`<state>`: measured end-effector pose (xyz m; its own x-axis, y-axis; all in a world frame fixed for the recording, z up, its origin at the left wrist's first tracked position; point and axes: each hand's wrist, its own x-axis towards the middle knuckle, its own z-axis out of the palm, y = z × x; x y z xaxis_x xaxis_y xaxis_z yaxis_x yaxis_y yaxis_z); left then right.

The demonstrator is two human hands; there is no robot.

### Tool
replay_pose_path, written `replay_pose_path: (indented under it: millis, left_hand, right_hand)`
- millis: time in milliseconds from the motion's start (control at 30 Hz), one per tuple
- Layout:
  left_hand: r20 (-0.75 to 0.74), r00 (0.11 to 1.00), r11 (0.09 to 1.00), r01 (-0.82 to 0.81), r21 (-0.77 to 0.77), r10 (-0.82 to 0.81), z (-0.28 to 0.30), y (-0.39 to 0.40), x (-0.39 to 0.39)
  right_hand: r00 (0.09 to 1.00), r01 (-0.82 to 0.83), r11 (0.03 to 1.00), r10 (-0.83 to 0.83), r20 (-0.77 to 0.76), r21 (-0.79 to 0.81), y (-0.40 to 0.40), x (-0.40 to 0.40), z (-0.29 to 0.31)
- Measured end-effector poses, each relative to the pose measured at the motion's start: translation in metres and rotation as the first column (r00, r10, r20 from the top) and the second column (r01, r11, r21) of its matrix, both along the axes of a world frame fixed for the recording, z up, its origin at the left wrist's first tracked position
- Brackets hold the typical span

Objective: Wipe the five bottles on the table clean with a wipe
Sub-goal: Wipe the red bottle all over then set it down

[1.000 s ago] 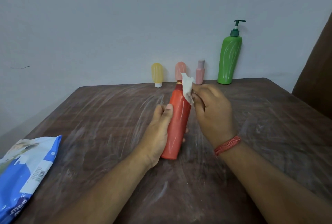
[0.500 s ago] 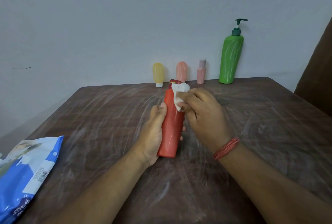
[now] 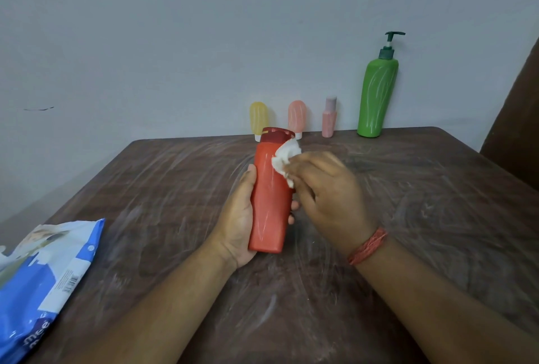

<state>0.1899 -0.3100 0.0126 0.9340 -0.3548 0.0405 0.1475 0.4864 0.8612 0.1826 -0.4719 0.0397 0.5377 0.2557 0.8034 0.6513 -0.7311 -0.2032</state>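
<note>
My left hand (image 3: 237, 218) grips a tall red bottle (image 3: 269, 203) with a dark red cap, held nearly upright above the table's middle. My right hand (image 3: 326, 194) pinches a crumpled white wipe (image 3: 284, 159) and presses it against the bottle's upper right side, just below the cap. At the back by the wall stand a yellow bottle (image 3: 258, 118), a pink rounded bottle (image 3: 297, 115), a small pink bottle (image 3: 329, 117) and a tall green pump bottle (image 3: 376, 92).
A blue and white wipes packet (image 3: 40, 285) lies at the table's left front edge. The brown table (image 3: 437, 203) is streaked with white smears. A dark brown panel (image 3: 516, 118) stands at the far right.
The wipe has moved from the cap down onto the bottle's upper body. The bottle has turned more upright in my left hand.
</note>
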Motion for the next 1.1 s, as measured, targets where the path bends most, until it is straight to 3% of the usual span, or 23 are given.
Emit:
replay_pose_path:
  millis: [100, 233, 400, 533, 667, 833, 967, 1100]
  left_hand:
    - [-0.021, 0.999, 0.999, 0.035, -0.013, -0.036, 0.000, -0.003, -0.001]
    - [0.003, 1.000, 1.000, -0.010, 0.000, 0.010, -0.001, 0.003, 0.002]
    - [-0.016, 0.998, 0.998, 0.060, -0.036, -0.061, -0.001, -0.001, 0.002]
    - [-0.006, 1.000, 1.000, 0.026, -0.012, -0.026, -0.004, 0.002, 0.003]
    - [-0.006, 0.999, 0.999, 0.048, -0.023, -0.048, -0.003, 0.000, 0.003]
    - [0.000, 1.000, 1.000, 0.012, -0.016, -0.012, -0.005, 0.002, 0.005]
    - [-0.015, 0.999, 0.999, 0.033, -0.016, -0.033, -0.005, 0.002, 0.006]
    - [-0.017, 1.000, 1.000, -0.017, 0.010, 0.017, -0.007, 0.002, 0.007]
  right_hand:
    - [0.995, 0.058, 0.991, -0.048, -0.088, 0.117, -0.002, 0.002, 0.002]
    - [0.992, -0.081, 0.993, 0.089, -0.091, 0.084, -0.002, 0.000, -0.008]
    - [0.995, 0.002, 0.965, 0.024, -0.096, 0.264, -0.001, 0.010, -0.010]
    - [0.989, -0.072, 0.964, 0.101, -0.104, 0.257, -0.001, 0.009, -0.019]
    - [0.989, -0.018, 0.955, 0.061, -0.137, 0.297, 0.002, 0.012, -0.013]
    - [0.991, -0.066, 0.986, 0.083, -0.105, 0.151, -0.001, 0.007, -0.011]
    - [0.988, -0.003, 0.994, 0.020, -0.154, 0.112, -0.006, 0.010, 0.001]
    - [0.983, -0.120, 0.993, 0.116, -0.141, -0.019, -0.011, -0.001, -0.012]
